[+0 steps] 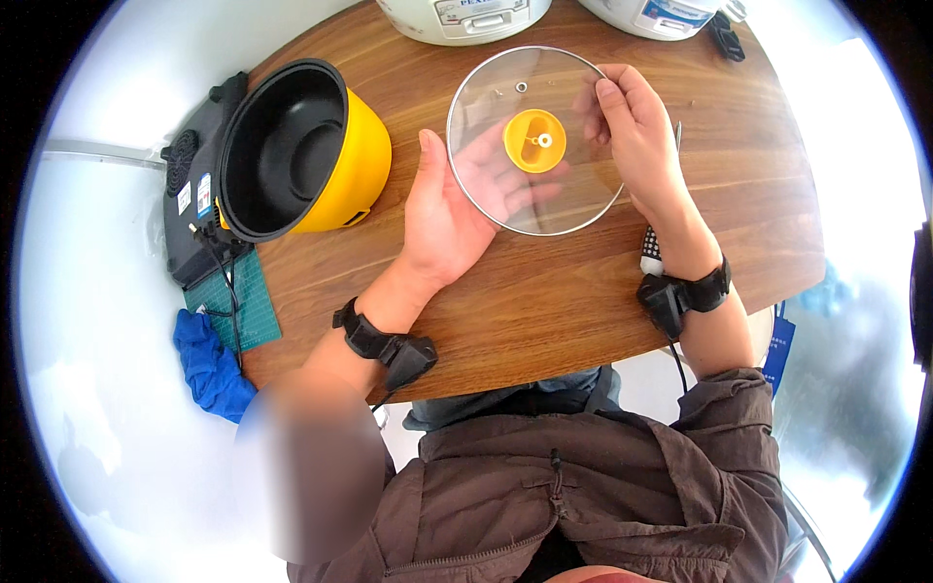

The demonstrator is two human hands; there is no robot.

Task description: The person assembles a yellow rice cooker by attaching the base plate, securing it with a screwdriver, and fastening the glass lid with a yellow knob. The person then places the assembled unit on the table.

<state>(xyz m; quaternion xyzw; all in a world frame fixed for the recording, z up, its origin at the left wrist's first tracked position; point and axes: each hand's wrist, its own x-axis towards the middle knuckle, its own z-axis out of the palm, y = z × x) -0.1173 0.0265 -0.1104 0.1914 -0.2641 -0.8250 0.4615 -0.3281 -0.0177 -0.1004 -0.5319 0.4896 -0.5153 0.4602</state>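
Note:
A round clear glass lid [476, 146] with a thin metal rim is tilted above the wooden table. My right hand [637, 126] pinches its rim at the right side, thumb on top. At the lid's middle sits a yellow round knob [522, 160], its hollow side facing up, with a small pale piece in its centre. My left hand [449, 219] is palm up at the lid's left, its fingers spread beneath the glass and the knob. Whether those fingers touch the knob cannot be made out. A small metal ring [522, 87] shows in the upper part of the lid.
Left of the lid, a yellow pot [367, 146] with a black inside lies tipped. Beyond it are a black appliance [185, 243], a green mat [255, 306] and blue cloth [209, 364]. Two white appliances, one at centre [428, 24], line the far edge. A black-dotted white object [651, 255] lies by my right wrist.

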